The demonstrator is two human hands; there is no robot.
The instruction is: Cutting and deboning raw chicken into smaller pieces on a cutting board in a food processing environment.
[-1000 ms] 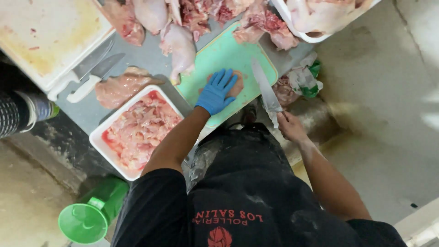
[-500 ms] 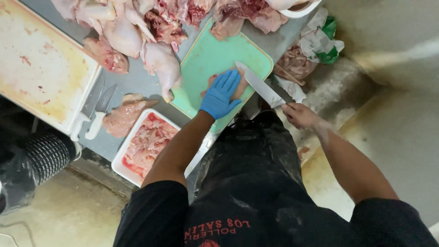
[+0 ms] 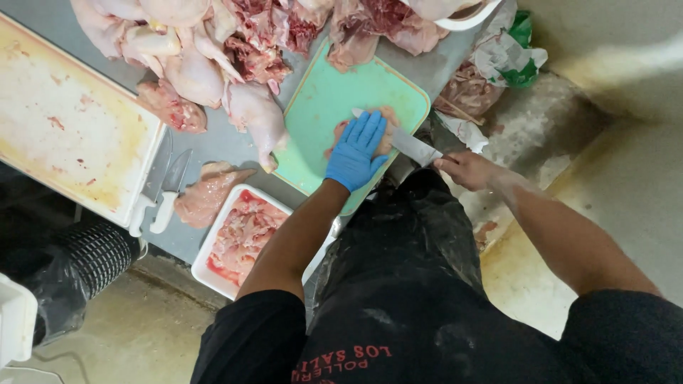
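Pressing my left hand (image 3: pixel 356 153), blue-gloved, flat on the chicken piece (image 3: pixel 384 128) at centre frame, on the green board (image 3: pixel 320 114); fingers spread and extended, palm down, pinning rather than gripping; only a pale edge of meat shows past the fingertips. Change since a second ago: knife (image 3: pixel 409 144) was held upright off the board's right edge, blade clear of the meat; half a second ago it lay angled across the board beside the glove; now the blade runs in low under my palm, tip emerging at the fingers, so I judge a horizontal slice through the piece is under way. Right hand (image 3: pixel 466 169) at centre right, bare, closed round the handle; handle itself hidden in the fist. Tray (image 3: pixel 213 249) of cut meat lower left of board; whole carcasses (image 3: pixel 185 64) upper left; two spare knives (image 3: pixel 165 192) left of tray, untouched.
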